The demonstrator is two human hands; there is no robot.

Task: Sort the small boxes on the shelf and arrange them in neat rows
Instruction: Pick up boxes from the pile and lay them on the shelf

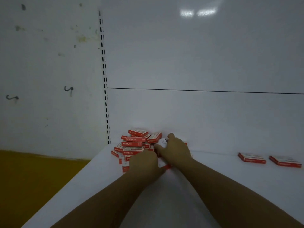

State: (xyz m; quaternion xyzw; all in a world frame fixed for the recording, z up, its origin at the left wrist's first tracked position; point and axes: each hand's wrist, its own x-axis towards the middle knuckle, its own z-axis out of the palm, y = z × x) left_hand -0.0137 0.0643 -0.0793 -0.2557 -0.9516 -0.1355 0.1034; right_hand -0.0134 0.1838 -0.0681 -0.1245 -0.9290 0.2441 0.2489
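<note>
While both hands work in the back left corner of the shelf (213,186), the pile of small red boxes (134,142) lies jumbled there, the boxes lying every which way and leaning on one another, hard against the back panel (197,63) and just beside the slotted upright (105,79). The left hand (144,162) rests on the near side of the heap, back turned up. Its fingers are tucked out of sight among the boxes, so I cannot tell whether they hold anything. The right hand (176,151) sits deeper in, and its thumb and fingers (158,147) look to be pinching a white-faced box (162,142) at the heap's right edge.

Well apart to the right, two boxes lie flat: the nearer box (251,157) and the farther box (285,161). They lie side by side, a little apart, with their long sides running along the shelf, parallel to the back panel. That looks like the start of a row. The right hand is the nearer one to it, so I judge the pinched box would travel rightward and be turned long-side along the shelf to match.
</note>
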